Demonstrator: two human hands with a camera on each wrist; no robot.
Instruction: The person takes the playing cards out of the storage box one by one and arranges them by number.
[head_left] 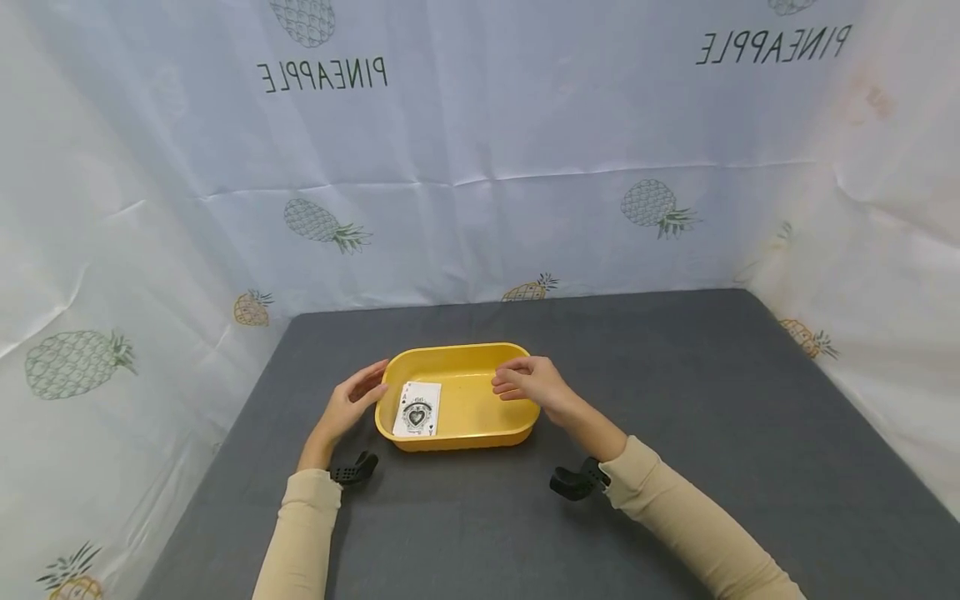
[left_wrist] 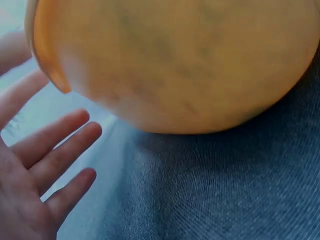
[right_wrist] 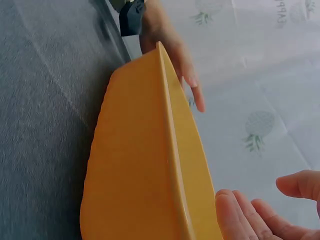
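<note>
A yellow tray (head_left: 467,442) with rounded ends stands on the dark grey tabletop. Inside it, toward the left end, lies an ace playing card (head_left: 417,410), face up; whether other cards lie beneath it I cannot tell. My left hand (head_left: 351,407) is at the tray's left end, its fingers extended and spread beside the yellow wall in the left wrist view. Over the tray's right end hovers my right hand (head_left: 537,387), fingers loosely bent. In the right wrist view a gap separates the thumb (right_wrist: 300,184) from the fingers, with nothing held there.
Dark grey cloth (head_left: 465,525) covers the table. White curtains printed with pineapples (head_left: 480,233) enclose the back and both sides. A black strap-on device (head_left: 356,469) sits at the left wrist, and another black device (head_left: 579,480) at the right.
</note>
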